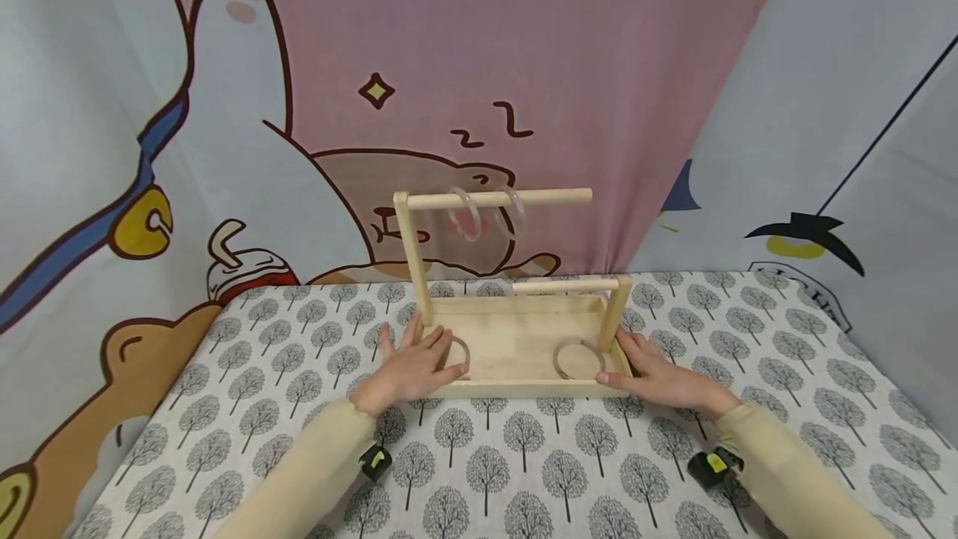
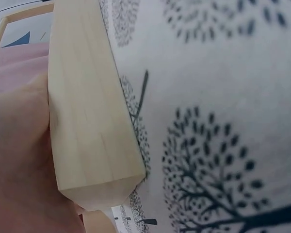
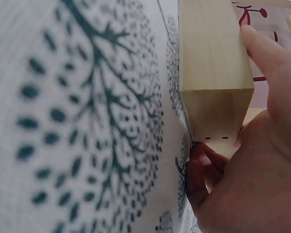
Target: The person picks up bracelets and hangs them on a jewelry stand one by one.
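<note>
A pale wooden tray stand [image 1: 516, 391] sits on the table, a tall post [image 1: 414, 260] at its left end and a short post [image 1: 615, 314] at its right. My left hand [image 1: 415, 364] rests on the left front corner, fingers straight and spread, thumb over the front rim. At the other end my right hand [image 1: 659, 373] grips the corner, thumb on the rim and fingers against the side. Two clear rings hang on the upper bar [image 1: 554, 196]. Inside the tray lie one ring [image 1: 580, 342] near the right hand and another [image 1: 466, 348] partly hidden by the left.
The lower bar [image 1: 566, 285] juts leftward from the short post. A tree-print cloth [image 1: 486, 472] covers the table under the stand. Behind the table hangs a cartoon-print curtain [image 1: 599, 48]. Both sleeved wrists carry small black cameras.
</note>
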